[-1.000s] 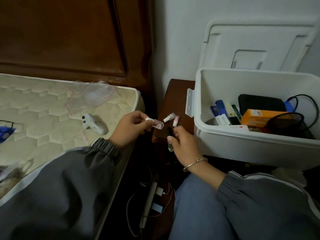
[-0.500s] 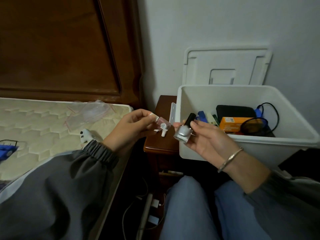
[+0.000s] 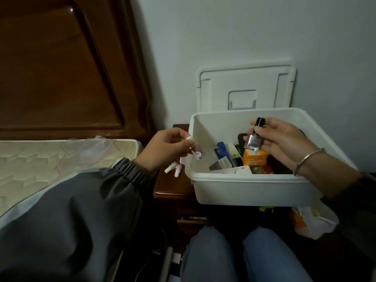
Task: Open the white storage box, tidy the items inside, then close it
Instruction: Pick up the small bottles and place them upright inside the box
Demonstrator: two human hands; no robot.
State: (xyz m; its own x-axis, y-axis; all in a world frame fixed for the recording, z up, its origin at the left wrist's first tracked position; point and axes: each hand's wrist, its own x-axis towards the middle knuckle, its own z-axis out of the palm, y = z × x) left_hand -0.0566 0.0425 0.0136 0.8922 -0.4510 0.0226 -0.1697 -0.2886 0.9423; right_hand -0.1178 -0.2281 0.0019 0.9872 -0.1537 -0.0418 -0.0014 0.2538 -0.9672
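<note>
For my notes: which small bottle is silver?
The black-capped bottle held by the right hand over the white box. The left hand holds a pinkish bottle; two small tubes on the nightstand are white-pink.

Bedroom: mattress (image 3: 30,159), wooden headboard (image 3: 61,68), nightstand (image 3: 173,186).
</note>
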